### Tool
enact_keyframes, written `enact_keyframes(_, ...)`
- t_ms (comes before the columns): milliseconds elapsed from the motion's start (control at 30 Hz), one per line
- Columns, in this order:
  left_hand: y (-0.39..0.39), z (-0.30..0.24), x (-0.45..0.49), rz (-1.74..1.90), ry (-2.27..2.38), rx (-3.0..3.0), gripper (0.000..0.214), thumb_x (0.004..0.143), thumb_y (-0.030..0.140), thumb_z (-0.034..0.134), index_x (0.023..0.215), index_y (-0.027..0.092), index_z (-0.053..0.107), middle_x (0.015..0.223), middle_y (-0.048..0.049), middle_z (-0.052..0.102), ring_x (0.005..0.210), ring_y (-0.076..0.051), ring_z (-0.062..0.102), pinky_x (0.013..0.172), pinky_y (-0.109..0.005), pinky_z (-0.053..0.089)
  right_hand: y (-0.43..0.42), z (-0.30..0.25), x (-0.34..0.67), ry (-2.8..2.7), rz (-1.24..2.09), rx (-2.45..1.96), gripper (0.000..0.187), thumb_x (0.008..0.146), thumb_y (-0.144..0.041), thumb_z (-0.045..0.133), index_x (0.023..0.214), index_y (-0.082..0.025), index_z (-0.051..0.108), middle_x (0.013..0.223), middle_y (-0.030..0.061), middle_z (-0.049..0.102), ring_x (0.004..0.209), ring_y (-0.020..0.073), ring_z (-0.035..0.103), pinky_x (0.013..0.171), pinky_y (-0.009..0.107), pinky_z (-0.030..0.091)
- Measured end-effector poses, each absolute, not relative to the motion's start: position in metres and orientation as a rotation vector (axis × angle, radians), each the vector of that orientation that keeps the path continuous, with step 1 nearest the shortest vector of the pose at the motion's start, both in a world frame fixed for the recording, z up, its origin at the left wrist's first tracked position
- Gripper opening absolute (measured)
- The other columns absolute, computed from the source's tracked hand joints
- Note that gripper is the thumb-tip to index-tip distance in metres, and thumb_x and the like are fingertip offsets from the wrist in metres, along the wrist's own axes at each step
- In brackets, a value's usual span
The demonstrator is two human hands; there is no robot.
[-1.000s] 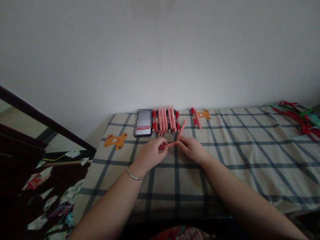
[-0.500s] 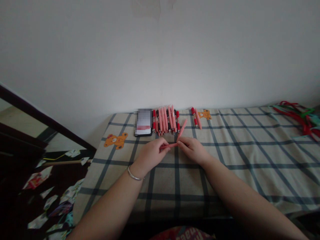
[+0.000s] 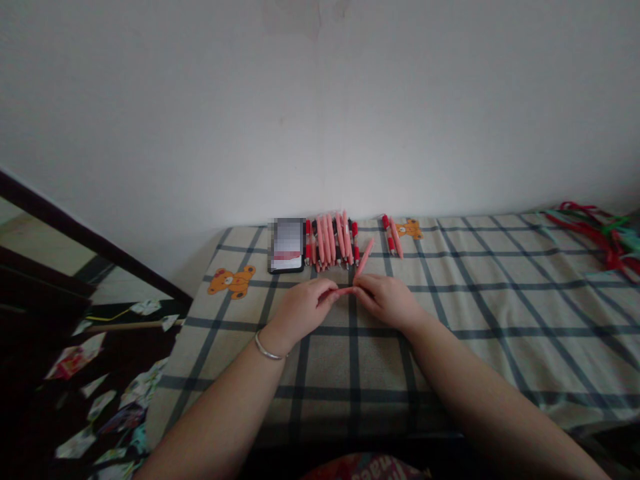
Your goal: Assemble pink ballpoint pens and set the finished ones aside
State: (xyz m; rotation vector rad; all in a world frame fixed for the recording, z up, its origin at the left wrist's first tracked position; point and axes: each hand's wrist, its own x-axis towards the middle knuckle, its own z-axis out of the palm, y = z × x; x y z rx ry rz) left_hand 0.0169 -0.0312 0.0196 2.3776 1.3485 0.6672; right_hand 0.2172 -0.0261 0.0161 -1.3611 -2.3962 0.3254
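Pen (image 3: pixel 345 291) between left hand (image 3: pixel 300 308) and right hand (image 3: pixel 387 301)

Cloth (image 3: pixel 475 300): pale cream, crossed by a dark blue-grey grid of big squares.
Bear prints (image 3: pixel 231 281): orange with small brown touches, dotted over the cream.
Level pen piece (image 3: pixel 344 291): salmon pink.
Slanted pen piece (image 3: pixel 365 256): the same salmon pink.
Row of pens (image 3: pixel 331 241): pink barrels mixed with red and black ones.
Pair of pens (image 3: pixel 393 236): one red, one pink.
Phone (image 3: pixel 287 245): black rim, whitish screen with a red band.
Bracelet (image 3: pixel 266 351): silver.
Ribbons (image 3: pixel 595 230): bright red and green.
Wall (image 3: pixel 320 120): plain off-white, with a faint darker stain at the top.
Paper scraps (image 3: pixel 100 400): white and many-coloured on a dark floor.
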Motion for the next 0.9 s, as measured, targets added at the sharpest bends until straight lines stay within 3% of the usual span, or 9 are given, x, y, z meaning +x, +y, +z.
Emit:
enact_keyframes(133,-0.0313,0.0199,0.0165,0.664,1.355,2.375,0.025,0.089,0.037,0.044,0.089,0.021,0.063,0.080,-0.0008,0.066,0.071,-0.014,0.059,0.060,-0.024,0.038,-0.0263,0.0173,0.2182,-2.449,0.269,-1.329,0.025,0.091,-0.037,0.039,0.082,-0.021,0.057,0.079,0.0046,0.062,0.069,0.0152,0.054,0.058,0.024,0.030)
enact_keyframes(633,-0.0266,0.0176,0.0147,0.696,1.382,2.482,0.013,0.082,0.033,0.059,0.084,0.021,0.063,0.082,0.0004,0.069,0.077,-0.017,0.061,0.074,-0.031,0.037,-0.0219,0.0130,0.2201,-2.409,0.571,-1.256,0.031,0.093,-0.036,0.035,0.080,-0.019,0.057,0.078,0.0035,0.062,0.073,0.0149,0.056,0.064,0.024,0.036)
enact_keyframes(900,-0.0268,0.0174,0.0143,0.734,1.349,2.518,0.014,0.082,0.032,0.060,0.090,0.022,0.064,0.086,0.0000,0.068,0.082,-0.017,0.060,0.076,-0.032,0.038,-0.0226,0.0143,0.2197,-2.423,0.450,-1.283,0.030,0.094,-0.036,0.036,0.082,-0.019,0.058,0.080,0.0035,0.062,0.074,0.0147,0.056,0.063,0.023,0.036)
